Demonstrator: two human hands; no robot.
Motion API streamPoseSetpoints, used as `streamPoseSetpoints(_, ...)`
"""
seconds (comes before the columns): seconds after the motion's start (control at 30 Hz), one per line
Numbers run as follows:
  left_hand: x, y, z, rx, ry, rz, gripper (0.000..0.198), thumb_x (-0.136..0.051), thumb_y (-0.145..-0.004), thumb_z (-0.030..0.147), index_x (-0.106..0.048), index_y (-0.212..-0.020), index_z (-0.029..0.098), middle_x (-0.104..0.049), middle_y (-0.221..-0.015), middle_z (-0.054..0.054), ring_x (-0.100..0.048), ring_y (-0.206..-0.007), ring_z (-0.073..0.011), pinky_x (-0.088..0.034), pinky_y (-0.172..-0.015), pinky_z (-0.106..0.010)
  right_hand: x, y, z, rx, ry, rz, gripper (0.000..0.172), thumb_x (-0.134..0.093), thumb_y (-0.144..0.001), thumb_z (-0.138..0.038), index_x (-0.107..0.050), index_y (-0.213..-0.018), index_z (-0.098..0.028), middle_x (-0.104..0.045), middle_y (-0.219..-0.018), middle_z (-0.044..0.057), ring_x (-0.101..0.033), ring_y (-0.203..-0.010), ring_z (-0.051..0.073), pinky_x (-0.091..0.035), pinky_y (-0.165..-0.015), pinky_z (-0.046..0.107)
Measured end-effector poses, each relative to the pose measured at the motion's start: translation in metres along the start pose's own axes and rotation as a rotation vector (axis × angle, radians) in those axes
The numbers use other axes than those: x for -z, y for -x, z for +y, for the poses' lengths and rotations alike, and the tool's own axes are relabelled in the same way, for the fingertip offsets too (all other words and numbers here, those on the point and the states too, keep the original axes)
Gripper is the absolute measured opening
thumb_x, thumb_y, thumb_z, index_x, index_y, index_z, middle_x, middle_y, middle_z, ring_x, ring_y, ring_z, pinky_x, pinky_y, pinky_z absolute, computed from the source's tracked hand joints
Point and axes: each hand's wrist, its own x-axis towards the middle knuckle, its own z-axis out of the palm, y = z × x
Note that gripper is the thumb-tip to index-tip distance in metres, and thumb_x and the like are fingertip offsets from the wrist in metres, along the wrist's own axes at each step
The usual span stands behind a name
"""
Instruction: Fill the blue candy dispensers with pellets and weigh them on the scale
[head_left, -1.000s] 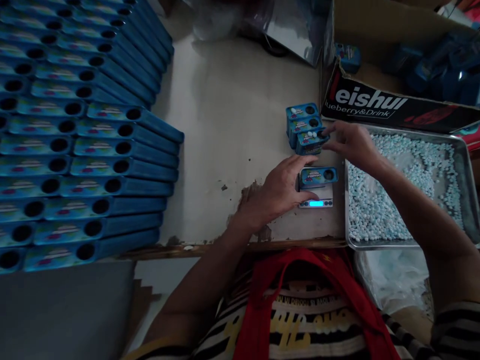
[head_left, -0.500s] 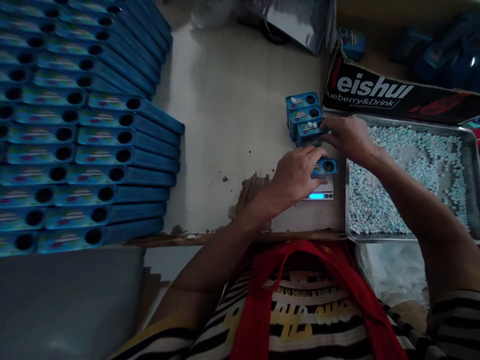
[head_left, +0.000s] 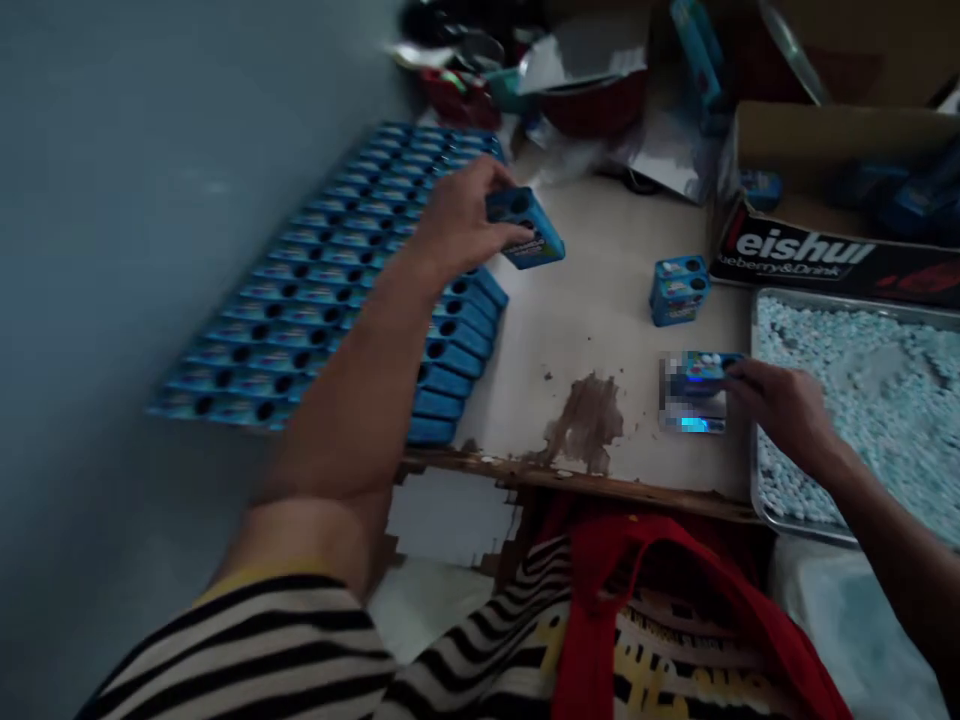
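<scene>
Raised beside the rows of blue boxes (head_left: pixel 450 375), my left hand (head_left: pixel 469 215) grips a small blue box (head_left: pixel 532 235) with a dark round hole in its end. My right hand (head_left: pixel 784 400) pinches the right end of another blue box (head_left: pixel 705 368), with white pieces visible on its top. That box is at the small scale (head_left: pixel 705 408), whose display glows blue; whether it rests fully on the scale I cannot tell. Two more blue boxes (head_left: pixel 679 295) stand together just behind the scale.
A metal tray (head_left: pixel 759 470) of white and pale blue pellets lies on the right. Behind it stands an open black carton (head_left: pixel 817 250) holding blue containers. Bowls (head_left: pixel 592 105) and papers crowd the back. The table's worn front edge (head_left: pixel 585 490) runs before me.
My left hand has carried a blue box from the scale toward the rows on the left. My right hand has brought another box from the small group to the scale. The view has swung left.
</scene>
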Motion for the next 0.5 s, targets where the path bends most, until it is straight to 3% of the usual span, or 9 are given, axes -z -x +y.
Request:
streamPoseSetpoints(0.1,0.009,-0.041,-0.033,-0.062,0.063,-0.119,0.050,-0.084,-0.092,0.024,-0.061,-0.135,0.012,-0.071,-0.125,0.013,-0.056,-0.112,-0.0016,-0.045,-0.104,-0.018,-0.012,0.015,0.006,-0.027,-0.038,0.015,0.028,-0.065,-0.099,-0.048,-0.085,-0.103,-0.028,-0.085,-0.088,0.011,-0.076,-0.074,0.033,-0.041,-0.066,0.037)
streamPoseSetpoints(0.17,0.011,-0.053,-0.055,-0.094,0.112,-0.222,0.050,-0.084,-0.088,0.023,-0.065,-0.133,0.012,-0.070,-0.110,0.017,-0.054,-0.105,0.0008,-0.043,-0.101,-0.015,-0.015,0.021,0.007,-0.062,-0.078,0.026,0.032,-0.065,-0.097,-0.052,-0.085,-0.105,-0.028,-0.082,-0.081,0.010,-0.073,-0.067,0.033,-0.040,-0.063,0.039)
streamPoseSetpoints(0.27,0.011,-0.052,-0.083,-0.077,0.132,-0.332,0.041,-0.081,-0.088,0.023,-0.069,-0.126,0.014,-0.067,-0.092,0.020,-0.052,-0.096,0.0011,-0.043,-0.094,-0.014,-0.008,0.028,0.008,-0.141,-0.233,0.010,0.033,-0.073,-0.091,-0.058,-0.085,-0.108,-0.033,-0.070,-0.067,0.005,-0.061,-0.056,0.028,-0.039,-0.059,0.041)
streamPoseSetpoints(0.33,0.010,-0.045,-0.099,-0.046,0.113,-0.355,0.035,-0.078,-0.090,0.023,-0.072,-0.123,0.016,-0.068,-0.092,0.019,-0.052,-0.094,0.0000,-0.043,-0.092,-0.015,0.002,0.030,0.014,-0.231,-0.414,0.009,0.031,-0.080,-0.087,-0.060,-0.085,-0.109,-0.038,-0.067,-0.068,0.005,-0.058,-0.058,0.027,-0.039,-0.059,0.042)
streamPoseSetpoints(0.4,0.006,-0.037,-0.112,-0.037,0.091,-0.359,0.038,-0.078,-0.091,0.030,-0.071,-0.127,0.018,-0.072,-0.101,0.017,-0.053,-0.097,-0.0026,-0.044,-0.098,-0.017,0.013,0.031,0.028,-0.374,-0.619,0.052,0.025,-0.083,-0.087,-0.060,-0.084,-0.105,-0.042,-0.069,-0.075,0.008,-0.059,-0.064,0.027,-0.039,-0.060,0.044)
streamPoseSetpoints(0.5,-0.012,-0.026,-0.126,-0.086,0.044,-0.265,0.056,-0.085,-0.085,0.052,-0.072,-0.128,0.019,-0.074,-0.116,0.011,-0.052,-0.108,-0.0100,-0.044,-0.117,-0.029,0.025,0.032,0.058,-0.602,-0.848,0.111,0.017,-0.087,-0.087,-0.055,-0.085,-0.095,-0.041,-0.073,-0.085,0.013,-0.061,-0.071,0.025,-0.041,-0.064,0.047)
